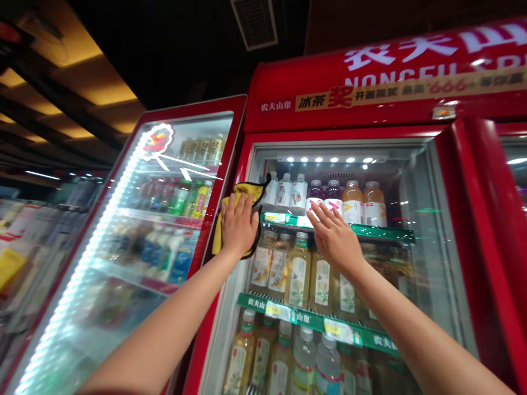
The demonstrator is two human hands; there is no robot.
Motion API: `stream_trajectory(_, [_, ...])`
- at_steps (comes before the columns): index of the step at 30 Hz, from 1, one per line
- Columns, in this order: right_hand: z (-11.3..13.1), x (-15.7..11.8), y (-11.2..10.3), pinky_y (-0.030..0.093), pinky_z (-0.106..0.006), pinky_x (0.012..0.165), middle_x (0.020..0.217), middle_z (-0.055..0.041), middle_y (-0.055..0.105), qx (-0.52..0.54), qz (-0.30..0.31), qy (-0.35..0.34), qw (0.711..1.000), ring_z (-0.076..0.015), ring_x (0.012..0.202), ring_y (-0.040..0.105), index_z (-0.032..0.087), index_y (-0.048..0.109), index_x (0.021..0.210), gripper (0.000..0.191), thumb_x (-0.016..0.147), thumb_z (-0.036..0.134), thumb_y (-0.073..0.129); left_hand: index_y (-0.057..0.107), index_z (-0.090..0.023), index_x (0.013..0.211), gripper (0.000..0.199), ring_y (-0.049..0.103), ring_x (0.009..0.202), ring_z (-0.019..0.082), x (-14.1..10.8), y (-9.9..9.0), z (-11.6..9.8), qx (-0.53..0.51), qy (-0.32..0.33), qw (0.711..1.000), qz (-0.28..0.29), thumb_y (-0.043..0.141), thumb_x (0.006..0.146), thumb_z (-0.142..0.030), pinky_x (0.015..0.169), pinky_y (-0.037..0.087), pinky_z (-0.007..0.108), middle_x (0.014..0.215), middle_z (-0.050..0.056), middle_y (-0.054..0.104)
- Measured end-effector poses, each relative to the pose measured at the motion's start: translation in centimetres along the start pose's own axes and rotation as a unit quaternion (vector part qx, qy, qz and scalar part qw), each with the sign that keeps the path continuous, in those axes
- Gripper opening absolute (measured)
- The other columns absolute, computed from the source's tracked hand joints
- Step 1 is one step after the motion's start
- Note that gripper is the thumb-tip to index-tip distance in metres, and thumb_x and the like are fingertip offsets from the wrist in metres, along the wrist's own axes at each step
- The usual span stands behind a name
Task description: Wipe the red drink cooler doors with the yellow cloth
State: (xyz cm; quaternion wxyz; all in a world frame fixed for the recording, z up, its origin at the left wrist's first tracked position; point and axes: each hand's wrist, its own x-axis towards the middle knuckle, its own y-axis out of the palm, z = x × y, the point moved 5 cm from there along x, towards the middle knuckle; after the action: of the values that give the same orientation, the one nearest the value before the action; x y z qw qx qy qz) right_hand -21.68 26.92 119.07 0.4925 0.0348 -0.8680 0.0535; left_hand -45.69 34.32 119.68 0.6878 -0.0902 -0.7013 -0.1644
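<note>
My left hand (239, 225) lies flat on a yellow cloth (218, 233) with a black edge, its fingers pointing up. The cloth is spread against the left edge of a red refrigerator's (242, 159) door frame. My right hand (335, 238) is stretched out at the middle of the glass door, fingers slightly apart, with nothing in it. Whether its palm touches the glass cannot be told. Behind the glass, bottles with orange drink (374, 206) and bottles of pale yellow drink (298, 274) stand on green-edged shelves (387, 233).
A second lit drinks refrigerator (241, 109) stands on the left. Hanging goods (37, 225) are at the far left. A red handle or door edge (473, 219) runs down the right side. A ceiling vent (255, 22) is above.
</note>
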Motion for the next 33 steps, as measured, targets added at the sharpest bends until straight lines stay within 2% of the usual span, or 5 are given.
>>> stream_trajectory(7, [0.3, -0.3, 0.0, 0.038, -0.051, 0.121, 0.154, -0.0118, 0.049, -0.005, -0.010, -0.005, 1.000, -0.0279, 0.148, 0.038, 0.014, 0.055, 0.143, 0.049, 0.095, 0.012, 0.045, 0.038, -0.016, 0.154, 0.058, 0.021, 0.155, 0.029, -5.6, -0.4, 2.8, -0.021, 0.006, 1.000, 0.015, 0.033, 0.101, -0.039, 0.125, 0.026, 0.052, 0.163, 0.012, 0.035])
stream_trajectory(19, [0.8, -0.4, 0.3, 0.043, -0.055, 0.117, 0.151, -0.0103, 0.053, -0.029, -0.031, 0.008, 0.999, -0.0293, 0.144, 0.044, 0.015, 0.057, 0.140, 0.050, 0.092, 0.011, 0.043, 0.044, -0.011, 0.150, 0.058, 0.024, 0.154, 0.031, 9.1, 1.5, 3.3, -0.053, 0.076, 0.995, 0.023, 0.033, 0.100, -0.040, 0.126, 0.021, 0.050, 0.162, 0.014, 0.037])
stream_trajectory(25, [1.5, 0.9, -0.1, 0.054, -0.051, 0.105, 0.137, -0.0093, 0.066, -0.033, -0.082, 0.038, 0.995, -0.0292, 0.132, 0.059, 0.019, 0.070, 0.123, 0.040, 0.090, 0.012, 0.048, 0.041, -0.015, 0.152, 0.060, 0.020, 0.155, 0.029, 12.4, 1.8, 4.2, -0.065, 0.160, 0.983, 0.060, 0.034, 0.100, -0.044, 0.126, 0.020, 0.050, 0.163, 0.011, 0.035])
stream_trajectory(30, [2.8, 2.7, 0.4, 0.056, -0.049, 0.102, 0.134, -0.0092, 0.068, -0.039, -0.109, 0.068, 0.991, -0.0273, 0.127, 0.062, 0.022, 0.073, 0.119, 0.039, 0.090, 0.012, 0.048, 0.043, -0.011, 0.151, 0.059, 0.022, 0.154, 0.034, 13.7, 1.8, 0.2, -0.068, 0.106, 0.992, 0.008, 0.031, 0.101, -0.040, 0.126, 0.015, 0.057, 0.161, 0.013, 0.038])
stream_trajectory(33, [2.8, 2.3, 0.4, 0.053, -0.050, 0.107, 0.143, -0.0066, 0.061, -0.040, -0.072, 0.066, 0.994, -0.0260, 0.135, 0.056, 0.024, 0.069, 0.127, 0.045, 0.090, 0.011, 0.047, 0.046, -0.013, 0.150, 0.057, 0.026, 0.153, 0.033, 11.3, 1.6, -2.2, -0.099, 0.187, 0.977, 0.014, 0.032, 0.101, -0.039, 0.126, 0.016, 0.055, 0.159, 0.012, 0.042])
